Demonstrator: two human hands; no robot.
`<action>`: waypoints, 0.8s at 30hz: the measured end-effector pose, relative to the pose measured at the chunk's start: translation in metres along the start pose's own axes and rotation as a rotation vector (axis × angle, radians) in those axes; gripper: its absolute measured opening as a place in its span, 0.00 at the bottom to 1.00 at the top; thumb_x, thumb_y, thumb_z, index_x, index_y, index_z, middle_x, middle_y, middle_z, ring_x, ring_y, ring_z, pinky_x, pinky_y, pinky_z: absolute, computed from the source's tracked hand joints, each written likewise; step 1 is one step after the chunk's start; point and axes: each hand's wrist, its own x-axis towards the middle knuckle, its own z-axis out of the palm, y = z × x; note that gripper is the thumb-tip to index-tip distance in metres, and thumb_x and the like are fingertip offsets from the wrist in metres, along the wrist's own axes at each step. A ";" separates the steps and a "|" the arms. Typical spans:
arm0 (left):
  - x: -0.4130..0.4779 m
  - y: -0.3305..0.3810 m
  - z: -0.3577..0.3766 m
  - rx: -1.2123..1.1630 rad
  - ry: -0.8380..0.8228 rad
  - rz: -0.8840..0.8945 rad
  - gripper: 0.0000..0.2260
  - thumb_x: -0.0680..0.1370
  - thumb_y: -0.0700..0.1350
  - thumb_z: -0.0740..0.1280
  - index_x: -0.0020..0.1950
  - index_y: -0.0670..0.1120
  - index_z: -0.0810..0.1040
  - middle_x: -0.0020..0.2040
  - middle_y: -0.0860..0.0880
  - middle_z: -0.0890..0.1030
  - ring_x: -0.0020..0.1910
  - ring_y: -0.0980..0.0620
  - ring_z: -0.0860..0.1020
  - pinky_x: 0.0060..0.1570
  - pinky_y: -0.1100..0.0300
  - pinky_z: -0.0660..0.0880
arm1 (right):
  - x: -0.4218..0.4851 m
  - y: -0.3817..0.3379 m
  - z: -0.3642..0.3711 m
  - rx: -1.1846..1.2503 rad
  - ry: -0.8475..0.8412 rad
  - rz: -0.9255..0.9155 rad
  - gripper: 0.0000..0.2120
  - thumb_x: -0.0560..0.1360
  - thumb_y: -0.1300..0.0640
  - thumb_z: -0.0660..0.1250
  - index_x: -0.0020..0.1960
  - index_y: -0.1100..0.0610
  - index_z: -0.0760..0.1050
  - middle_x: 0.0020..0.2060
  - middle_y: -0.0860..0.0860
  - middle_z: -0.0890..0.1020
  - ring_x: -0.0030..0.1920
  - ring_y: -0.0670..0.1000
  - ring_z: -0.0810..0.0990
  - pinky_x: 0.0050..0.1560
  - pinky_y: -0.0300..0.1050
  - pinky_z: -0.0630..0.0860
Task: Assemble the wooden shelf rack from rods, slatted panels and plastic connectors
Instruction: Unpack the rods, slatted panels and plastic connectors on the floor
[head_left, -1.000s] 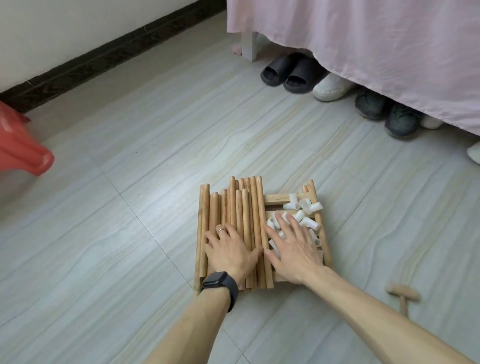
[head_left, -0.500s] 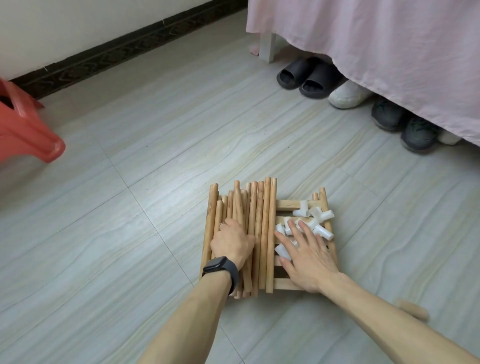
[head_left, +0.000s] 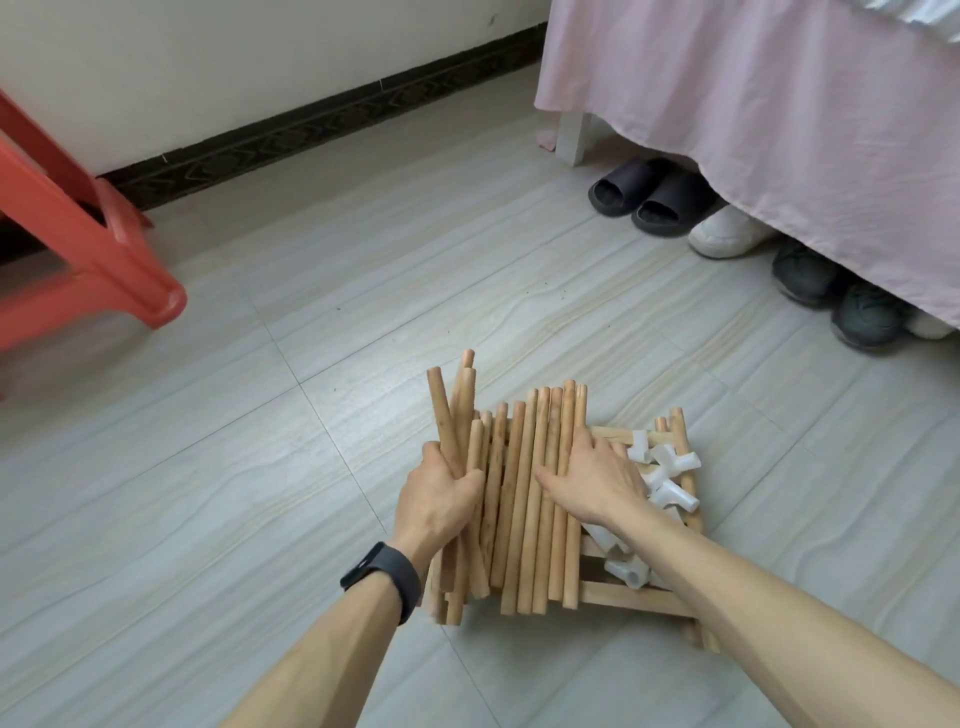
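A bundle of wooden rods (head_left: 524, 499) lies across a stack of slatted panels (head_left: 634, 597) on the tiled floor. My left hand (head_left: 436, 499), with a dark watch on its wrist, is closed around a few rods (head_left: 452, 410) at the bundle's left edge; their far ends stick up and fan out. My right hand (head_left: 592, 478) rests flat, fingers spread, on the rods at the right of the bundle. White plastic connectors (head_left: 670, 478) are heaped on the panel just right of that hand, partly hidden by my forearm.
A red plastic stool (head_left: 93, 249) stands at the left. A bed with a pink sheet (head_left: 779, 119) fills the upper right, with slippers (head_left: 644, 197) and several shoes (head_left: 836, 291) beneath its edge. A dark skirting runs along the far wall.
My left hand has closed on a few rods and raised their far ends. My right hand has slid left from the connectors onto the rods. The camera has moved closer.
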 end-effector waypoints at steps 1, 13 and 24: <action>0.001 -0.007 -0.005 -0.010 0.015 -0.024 0.13 0.76 0.54 0.63 0.56 0.50 0.67 0.43 0.52 0.80 0.39 0.53 0.80 0.34 0.57 0.77 | 0.007 -0.006 0.001 0.008 -0.018 0.067 0.45 0.75 0.30 0.61 0.79 0.60 0.57 0.73 0.59 0.71 0.73 0.61 0.66 0.65 0.58 0.72; -0.006 -0.072 -0.040 -0.222 -0.009 -0.132 0.17 0.81 0.45 0.64 0.67 0.50 0.61 0.50 0.47 0.78 0.39 0.47 0.84 0.32 0.60 0.77 | 0.068 -0.011 0.018 0.237 -0.025 0.257 0.40 0.68 0.32 0.74 0.65 0.61 0.70 0.56 0.59 0.81 0.57 0.62 0.80 0.49 0.53 0.75; -0.054 -0.111 -0.112 -0.760 -0.115 -0.334 0.21 0.75 0.39 0.76 0.63 0.43 0.70 0.56 0.39 0.84 0.49 0.39 0.86 0.46 0.42 0.83 | 0.046 -0.009 0.020 0.256 -0.061 0.158 0.20 0.78 0.42 0.67 0.59 0.57 0.77 0.43 0.53 0.81 0.48 0.59 0.80 0.53 0.54 0.79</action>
